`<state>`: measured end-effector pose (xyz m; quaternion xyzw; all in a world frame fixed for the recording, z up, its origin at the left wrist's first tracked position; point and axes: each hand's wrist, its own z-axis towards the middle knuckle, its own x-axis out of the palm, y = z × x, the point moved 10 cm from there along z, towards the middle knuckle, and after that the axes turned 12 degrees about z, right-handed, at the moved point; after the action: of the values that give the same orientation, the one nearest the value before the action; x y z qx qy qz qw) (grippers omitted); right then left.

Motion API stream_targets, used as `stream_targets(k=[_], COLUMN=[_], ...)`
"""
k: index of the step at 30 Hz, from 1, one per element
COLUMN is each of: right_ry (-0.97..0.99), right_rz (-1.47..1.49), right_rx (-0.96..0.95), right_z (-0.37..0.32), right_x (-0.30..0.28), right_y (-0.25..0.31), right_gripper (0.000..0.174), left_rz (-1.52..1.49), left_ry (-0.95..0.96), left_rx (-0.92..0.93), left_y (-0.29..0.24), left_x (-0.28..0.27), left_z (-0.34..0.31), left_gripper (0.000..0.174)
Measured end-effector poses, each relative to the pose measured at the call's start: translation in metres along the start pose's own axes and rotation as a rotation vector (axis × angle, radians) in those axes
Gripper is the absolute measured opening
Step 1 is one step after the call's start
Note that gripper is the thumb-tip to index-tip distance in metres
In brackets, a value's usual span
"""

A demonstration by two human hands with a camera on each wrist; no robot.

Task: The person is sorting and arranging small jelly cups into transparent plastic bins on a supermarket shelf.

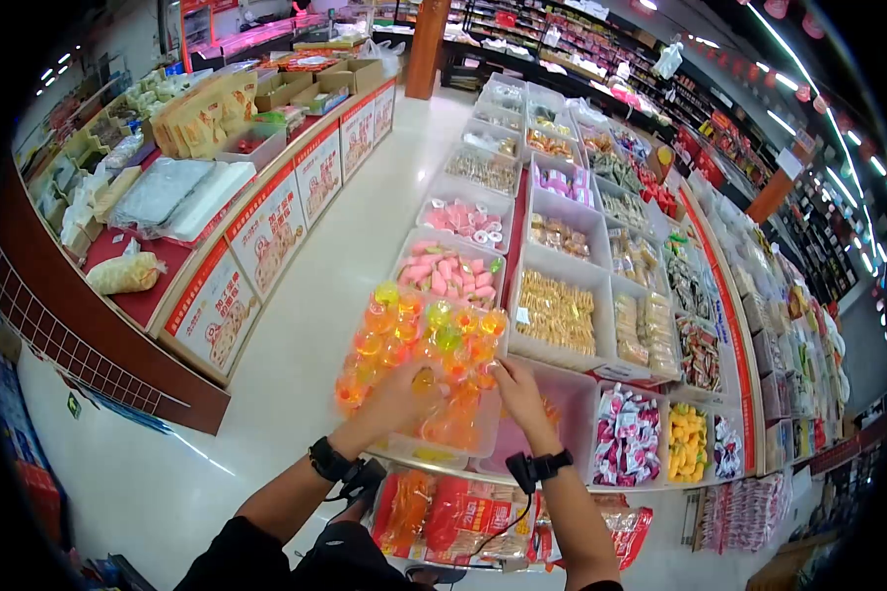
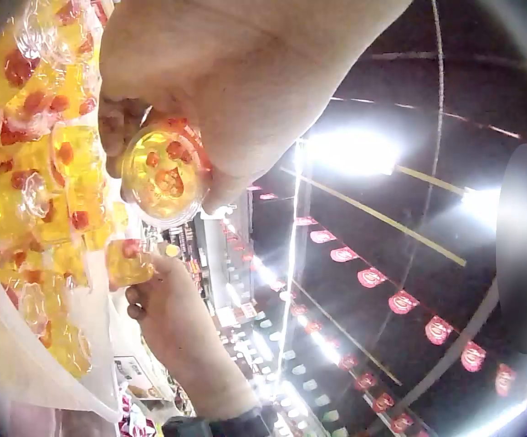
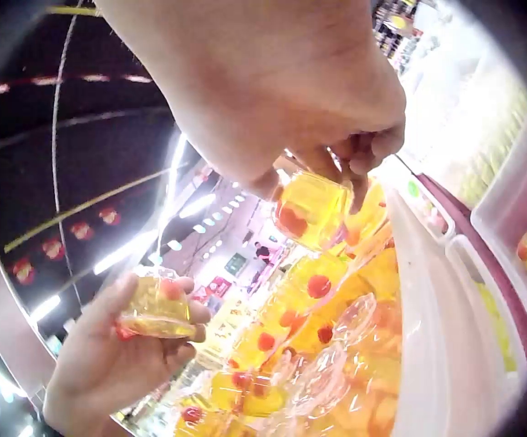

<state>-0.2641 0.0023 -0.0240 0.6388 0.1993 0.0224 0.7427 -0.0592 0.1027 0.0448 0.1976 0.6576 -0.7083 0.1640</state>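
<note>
My left hand [image 1: 399, 399] grips a clear jelly cup [image 2: 165, 173] with yellow jelly and red pieces inside; its round face shows in the left wrist view. My right hand [image 1: 520, 386] pinches another jelly cup [image 3: 313, 209] between thumb and fingers, at the right edge of the heap. Beneath both hands, a pale plastic bin [image 3: 420, 328] is piled high with orange and yellow jelly cups [image 1: 375, 340], a few of them greenish. In the right wrist view the left hand's cup is raised beside the heap.
Beyond the heap is a bin of pink wrapped sweets [image 1: 448, 271]. To the right are a bin with a pink bottom [image 1: 508, 433], purple-and-white packets [image 1: 626, 433] and yellow sweets [image 1: 687, 443]. Red bags [image 1: 453, 517] hang in front. An aisle floor [image 1: 296, 315] separates the counter [image 1: 251, 246] at left.
</note>
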Motion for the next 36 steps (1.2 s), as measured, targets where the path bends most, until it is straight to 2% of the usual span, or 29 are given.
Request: stream_targets(k=[2, 5, 8, 11, 14, 16, 19, 22, 25, 28, 31, 34, 35, 36], right_ry=[-0.01, -0.112, -0.094, -0.197, -0.318, -0.267, -0.23, 0.038, 0.153, 0.127, 0.067, 0.057, 0.044, 0.035], right_rz=[-0.34, -0.469, -0.474, -0.514, -0.744, -0.509, -0.408, -0.407, -0.208, -0.107, -0.151, 0.253, 0.503, 0.548], right_rx=[-0.089, -0.221, -0.185, -0.269, -0.488, -0.238, -0.339, -0.375, -0.198, -0.151, -0.202, 0.1, 0.18, 0.24], right_z=[0.003, -0.002, -0.003, -0.009, -0.01, -0.009, -0.027, -0.042, -0.044, -0.045, -0.042, -0.032, -0.032, -0.037], right_x=[0.005, 0.007, 0.01, 0.005, -0.003, -0.007, 0.01, 0.054, 0.072, 0.073, 0.075, 0.082, 0.08, 0.079], right_y=[0.023, 0.021, 0.007, 0.017, -0.009, 0.027, 0.086, 0.13, 0.122, 0.107, 0.108, 0.048, 0.039, 0.031], right_gripper=[0.026, 0.024, 0.027, 0.029, 0.03, 0.032, 0.038, 0.049, 0.056, 0.058, 0.057, 0.052, 0.044, 0.042], left_rz=[-0.005, 0.014, -0.001, -0.015, 0.001, 0.109, 0.169, 0.172, 0.169, 0.189, 0.25, 0.115, 0.181, 0.195], left_ry=[-0.015, -0.041, -0.052, -0.08, -0.097, -0.115, -0.044, 0.101, 0.075, 0.009, -0.048, 0.075, 0.109, 0.082], left_rx=[-0.019, -0.039, -0.052, -0.035, -0.02, -0.004, -0.123, -0.216, -0.171, -0.044, -0.014, -0.17, -0.193, -0.101], left_y=[0.009, 0.019, 0.018, 0.037, 0.041, 0.03, 0.033, 0.024, 0.026, 0.037, 0.025, 0.024, 0.029, 0.022], left_x=[-0.002, -0.01, -0.016, -0.012, -0.008, -0.012, -0.003, 0.005, 0.01, 0.019, 0.011, 0.008, 0.008, 0.008], left_z=[0.001, -0.003, -0.006, -0.008, -0.006, -0.002, 0.008, 0.018, 0.024, 0.034, 0.043, 0.041, 0.04, 0.037], left_gripper=[0.039, 0.038, 0.038, 0.039, 0.039, 0.039, 0.036, 0.033, 0.031, 0.03, 0.032, 0.037, 0.037, 0.037])
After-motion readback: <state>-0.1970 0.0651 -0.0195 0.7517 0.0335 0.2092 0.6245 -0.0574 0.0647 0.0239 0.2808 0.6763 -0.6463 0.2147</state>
